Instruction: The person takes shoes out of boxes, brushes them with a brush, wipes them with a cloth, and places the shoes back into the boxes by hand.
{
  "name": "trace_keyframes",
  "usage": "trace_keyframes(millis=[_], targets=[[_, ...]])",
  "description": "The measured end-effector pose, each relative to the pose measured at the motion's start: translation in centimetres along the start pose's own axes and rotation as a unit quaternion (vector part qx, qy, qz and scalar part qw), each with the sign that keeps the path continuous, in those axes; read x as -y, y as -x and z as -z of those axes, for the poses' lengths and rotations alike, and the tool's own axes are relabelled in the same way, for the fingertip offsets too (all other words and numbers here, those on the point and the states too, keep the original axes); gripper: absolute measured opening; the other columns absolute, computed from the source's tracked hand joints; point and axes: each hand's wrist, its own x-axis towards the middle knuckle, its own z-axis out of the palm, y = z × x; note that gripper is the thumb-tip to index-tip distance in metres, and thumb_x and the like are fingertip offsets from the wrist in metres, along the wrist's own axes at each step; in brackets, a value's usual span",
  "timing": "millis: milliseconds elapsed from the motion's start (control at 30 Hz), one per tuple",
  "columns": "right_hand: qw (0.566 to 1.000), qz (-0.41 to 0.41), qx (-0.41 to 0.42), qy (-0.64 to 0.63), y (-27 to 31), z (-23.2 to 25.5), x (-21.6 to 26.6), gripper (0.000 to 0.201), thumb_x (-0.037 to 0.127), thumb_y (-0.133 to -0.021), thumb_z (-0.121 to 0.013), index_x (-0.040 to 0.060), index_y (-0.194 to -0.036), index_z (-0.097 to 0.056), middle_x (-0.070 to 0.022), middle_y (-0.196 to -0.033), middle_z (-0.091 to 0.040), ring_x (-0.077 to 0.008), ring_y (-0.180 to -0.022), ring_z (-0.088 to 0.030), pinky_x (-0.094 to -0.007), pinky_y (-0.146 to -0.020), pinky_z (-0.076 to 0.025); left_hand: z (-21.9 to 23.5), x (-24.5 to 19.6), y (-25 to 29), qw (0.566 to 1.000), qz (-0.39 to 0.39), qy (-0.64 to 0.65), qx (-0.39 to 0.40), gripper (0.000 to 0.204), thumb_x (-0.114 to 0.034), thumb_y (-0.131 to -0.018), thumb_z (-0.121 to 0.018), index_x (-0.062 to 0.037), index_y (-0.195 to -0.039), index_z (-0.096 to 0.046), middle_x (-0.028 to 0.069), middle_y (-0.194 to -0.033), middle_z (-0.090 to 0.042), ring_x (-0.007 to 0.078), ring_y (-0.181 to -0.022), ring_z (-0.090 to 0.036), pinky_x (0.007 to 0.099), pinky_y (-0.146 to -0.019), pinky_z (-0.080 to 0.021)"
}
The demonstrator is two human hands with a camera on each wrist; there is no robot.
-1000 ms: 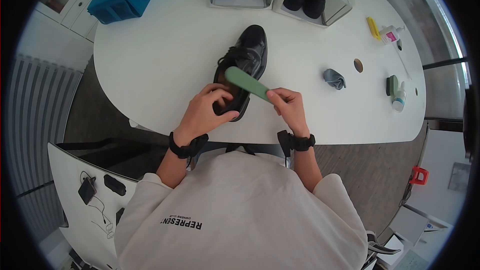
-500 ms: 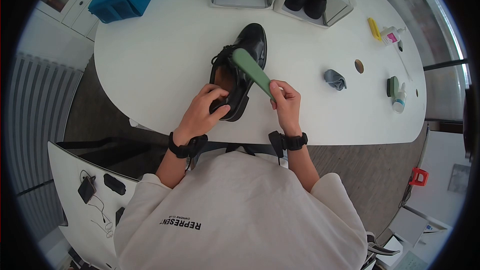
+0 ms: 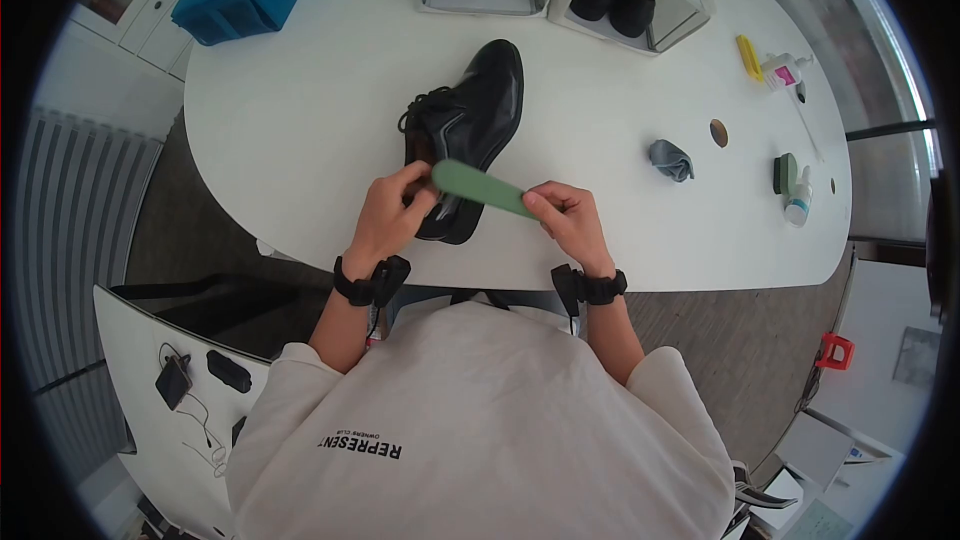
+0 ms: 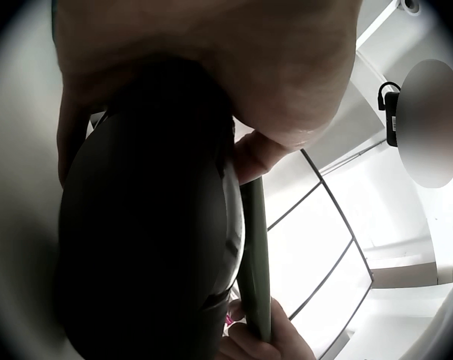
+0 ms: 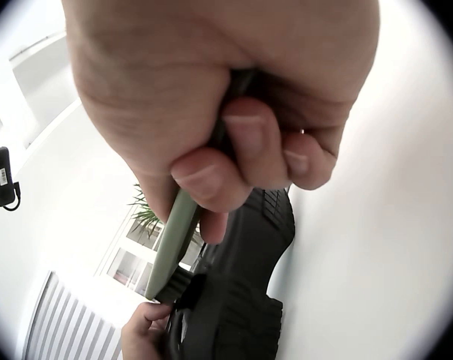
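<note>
Near the front edge of the white table [image 3: 300, 120], a black lace-up shoe [image 3: 470, 110] lies tipped on its side; left hand [image 3: 388, 215] grips its heel end, fingers curled round the collar; right hand [image 3: 565, 220] pinches one end of a green shoehorn [image 3: 480, 190], whose other end rests at the heel opening; grey cloth [image 3: 669, 158] lies well apart, to the right.

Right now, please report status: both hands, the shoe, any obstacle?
Left hand grips black shoe at heel. Right hand pinches green shoehorn, lying across the heel opening. Nothing in the way.
</note>
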Motion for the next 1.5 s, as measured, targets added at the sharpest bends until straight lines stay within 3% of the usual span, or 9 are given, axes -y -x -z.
trace_keyframes(millis=[233,300,400,633,733,933,1033,1167,1500], targets=[[0.998,-0.009,-0.066,-0.011,0.6,0.7,-0.4,0.025,0.025,-0.09,-0.065,0.0003,-0.089,-0.069,0.0051,-0.055,-0.049,-0.002,-0.05,-0.038,-0.0215,-0.045,-0.027,0.5,1.4,0.1,0.998,-0.006,0.055,-0.032,0.025,-0.02,-0.095,-0.046,0.0016,-0.105,-0.057,-0.0014,-0.063,-0.041,0.0085,-0.06,-0.036,0.0241,-0.058,-0.031],[1.0,-0.016,0.008,0.019,0.8,0.8,-0.3,0.025,0.025,-0.089,-0.066,0.0002,-0.089,-0.069,0.0047,-0.056,-0.05,-0.0021,-0.05,-0.039,-0.0213,-0.045,-0.028,0.9,1.7,0.1,0.999,0.019,0.034,-0.029,0.037,-0.029,-0.1,-0.039,0.0016,-0.114,-0.056,0.0054,-0.102,-0.059,0.0108,-0.086,-0.053,0.0241,-0.083,-0.041],[0.997,-0.005,-0.071,0.006,0.3,0.7,-0.9,0.024,0.025,-0.088,-0.067,0.0007,-0.088,-0.07,0.0035,-0.058,-0.053,-0.0029,-0.05,-0.039,-0.021,-0.046,-0.03,0.9,2.6,0.0,0.997,0.022,0.077,-0.024,0.044,-0.034,-0.101,-0.035,0.0015,-0.118,-0.055,0.0076,-0.106,-0.06,0.0134,-0.087,-0.055,0.0256,-0.084,-0.042],[0.999,-0.01,0.044,0.025,0.6,0.2,-0.1,0.025,0.024,-0.088,-0.067,0.0,-0.086,-0.069,0.0033,-0.059,-0.052,-0.0033,-0.052,-0.04,-0.0219,-0.046,-0.029,0.6,2.4,-0.3,0.994,-0.009,0.09,-0.065,0.047,-0.036,-0.102,-0.032,0.002,-0.12,-0.054,0.0094,-0.109,-0.061,0.0122,-0.089,-0.059,0.0254,-0.082,-0.044],[0.986,-0.032,-0.154,-0.048,-0.3,0.1,-0.7,0.022,0.022,-0.087,-0.068,0.0006,-0.085,-0.07,0.0026,-0.063,-0.056,-0.0033,-0.054,-0.04,-0.0213,-0.048,-0.031,0.7,2.7,-0.1,0.99,0.02,0.13,-0.051,0.048,-0.037,-0.102,-0.032,0.002,-0.12,-0.053,0.0096,-0.102,-0.063,0.0115,-0.086,-0.06,0.0242,-0.079,-0.045],[0.998,0.031,-0.016,0.048,0.2,0.2,-0.9,0.025,0.025,-0.09,-0.065,0.0003,-0.085,-0.068,0.0046,-0.055,-0.047,-0.0028,-0.05,-0.037,-0.0214,-0.047,-0.028,1.0,3.6,-0.4,0.997,-0.015,0.037,-0.064,0.047,-0.035,-0.102,-0.038,0.002,-0.124,-0.054,0.0083,-0.088,-0.066,0.0094,-0.078,-0.061,0.0225,-0.073,-0.046],[0.988,-0.005,-0.152,-0.032,-0.6,0.9,-1.1,0.026,0.025,-0.088,-0.067,0.0009,-0.081,-0.067,0.005,-0.055,-0.048,-0.0037,-0.051,-0.038,-0.0222,-0.047,-0.029,1.3,4.3,-0.2,0.996,0.032,0.061,-0.053,0.047,-0.035,-0.102,-0.039,0.0022,-0.126,-0.054,0.0091,-0.096,-0.065,0.0087,-0.08,-0.06,0.0224,-0.073,-0.047],[0.998,0.026,0.014,0.05,0.2,1.4,-1.2,0.027,0.027,-0.09,-0.066,0.0009,-0.082,-0.066,0.0052,-0.054,-0.046,-0.0034,-0.051,-0.038,-0.0216,-0.048,-0.029,1.1,5.9,-0.6,0.98,0.051,0.162,-0.101,0.047,-0.035,-0.1,-0.045,0.0042,-0.122,-0.057,0.0062,-0.105,-0.063,0.0106,-0.093,-0.052,0.0245,-0.086,-0.04],[0.998,0.027,-0.024,0.059,0.1,0.9,-0.3,0.025,0.023,-0.094,-0.06,-0.0009,-0.088,-0.065,0.0048,-0.059,-0.047,-0.003,-0.053,-0.039,-0.0208,-0.05,-0.03,0.7,6.1,-0.8,0.966,0.042,0.223,-0.123,0.043,-0.028,-0.096,-0.054,0.0067,-0.121,-0.057,0.0104,-0.11,-0.063,0.0128,-0.101,-0.057,0.0251,-0.091,-0.041]])
